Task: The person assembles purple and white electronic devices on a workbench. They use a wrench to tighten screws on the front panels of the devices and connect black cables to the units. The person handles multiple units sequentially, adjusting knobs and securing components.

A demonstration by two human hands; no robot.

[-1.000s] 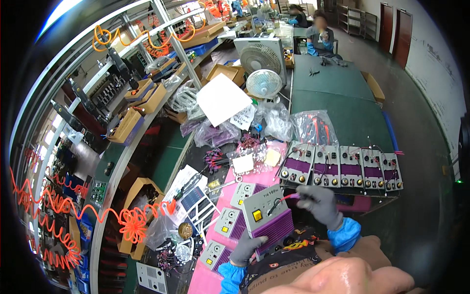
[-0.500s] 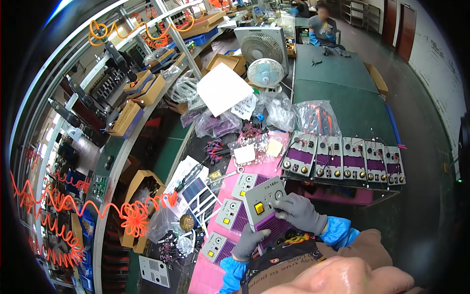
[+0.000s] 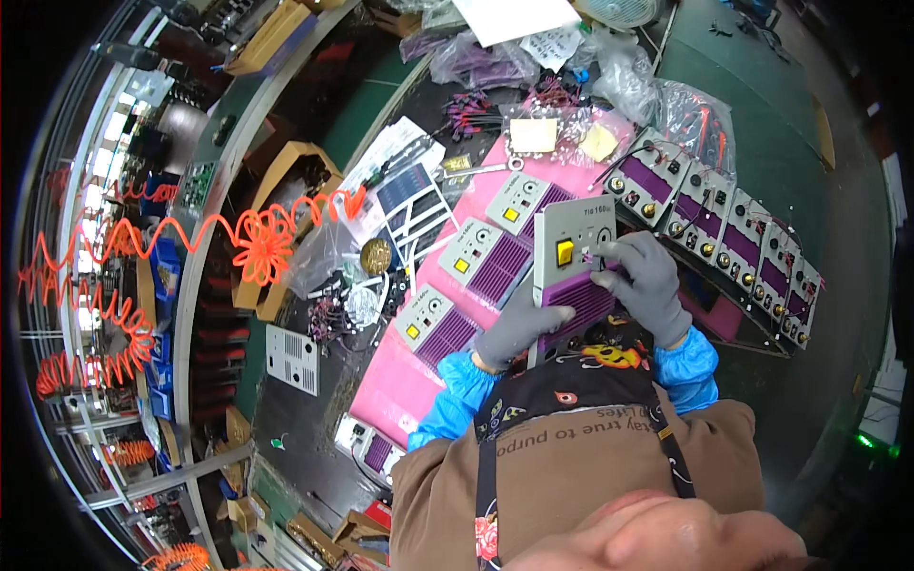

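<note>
Right now you hold a grey-and-purple front panel [image 3: 574, 276] up off the table [image 3: 762, 124], close in front of your chest, over the pink mat [image 3: 419, 371].

- Left hand [image 3: 519, 328], grey glove: clenched on the panel's lower left edge, fingers under, thumb along the side. It carries the weight.
- Right hand [image 3: 647, 281], grey glove: grasping the panel's right side, fingertips curled onto the face near the small fittings beside the yellow switch [image 3: 566, 251]. Whether it pinches a fitting or only steadies the plate, you cannot tell from this angle.
- Both sleeves blue, both forearms drawn in tight.

Handling, as a judgement:
- Panel looks like a stiff, flat moulded or sheet piece, light enough for one hand; it should not flex much.
- The louvred purple half gives good purchase; the smooth grey half is likely slicker under a knit glove.
- Take it by the long edges, as you do now. Keep pressure off the switch and the small knobs, which look like the breakable parts.
- Any wires behind the plate are hidden; assume they could snag.

Around you:
- Three like panels [image 3: 487, 259] lie face up in a diagonal line on the pink mat, just left of the held one.
- A row of finished panels [image 3: 724, 233] stands along the green table to your right.
- Clear bags of parts [image 3: 628, 76] and yellow notes lie beyond; an orange coiled hose [image 3: 262, 243] hangs to the left.
</note>
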